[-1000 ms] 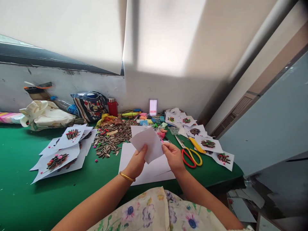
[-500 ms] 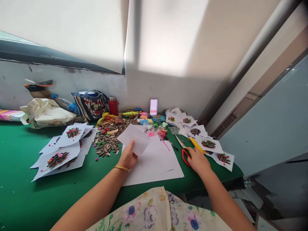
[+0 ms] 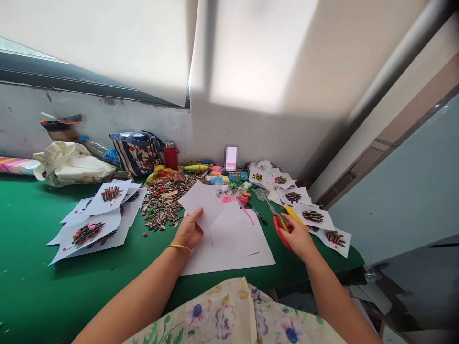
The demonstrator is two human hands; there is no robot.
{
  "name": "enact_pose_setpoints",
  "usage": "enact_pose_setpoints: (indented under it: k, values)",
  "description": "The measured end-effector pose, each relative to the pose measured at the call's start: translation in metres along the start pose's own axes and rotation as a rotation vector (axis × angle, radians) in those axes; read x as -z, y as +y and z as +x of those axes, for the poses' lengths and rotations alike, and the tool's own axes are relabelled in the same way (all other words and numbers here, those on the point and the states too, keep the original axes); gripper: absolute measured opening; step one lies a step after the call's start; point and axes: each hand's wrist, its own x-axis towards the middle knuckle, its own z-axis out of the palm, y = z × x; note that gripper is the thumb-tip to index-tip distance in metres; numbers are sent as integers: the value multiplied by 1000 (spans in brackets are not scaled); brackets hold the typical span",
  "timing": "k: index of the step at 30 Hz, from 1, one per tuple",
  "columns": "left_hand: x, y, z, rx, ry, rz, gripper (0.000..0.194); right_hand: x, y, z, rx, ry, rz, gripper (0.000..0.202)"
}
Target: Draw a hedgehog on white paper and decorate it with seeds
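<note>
My left hand [image 3: 190,230] pinches a small sheet of white paper [image 3: 201,203] between thumb and fingers, above larger white sheets [image 3: 236,246] lying on the green table. At the right, my right hand [image 3: 297,234] is closed on the red handles of a pair of scissors [image 3: 281,229], whose blades point away from me. Just beyond that hand lies a yellow tool or cutter [image 3: 296,216], partly hidden by the fingers. Past the small sheet spreads a heap of striped sunflower seeds [image 3: 161,210] mixed with little coloured pom-poms.
Paper cards with seed pictures overlap at the left [image 3: 86,231] and more cards [image 3: 311,215] line the right edge. Along the wall stand a striped bag [image 3: 136,153], a red bottle [image 3: 171,156], a phone [image 3: 231,156] and a cream cloth bag [image 3: 71,165].
My right hand has lifted the scissors from the table, and their handles have tilted up. My left hand still holds the small sheet in nearly the same place.
</note>
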Motion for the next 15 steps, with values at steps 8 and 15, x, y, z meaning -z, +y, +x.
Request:
enact_pose_setpoints:
  k: [8, 15]
  values:
    - [-2, 10, 1, 35, 72, -48, 25, -34, -69, -53, -170, -645, 909, 56]
    - [-3, 19, 1, 32, 79, -82, 25, -56, -81, -76, -97, -891, 1229, 53]
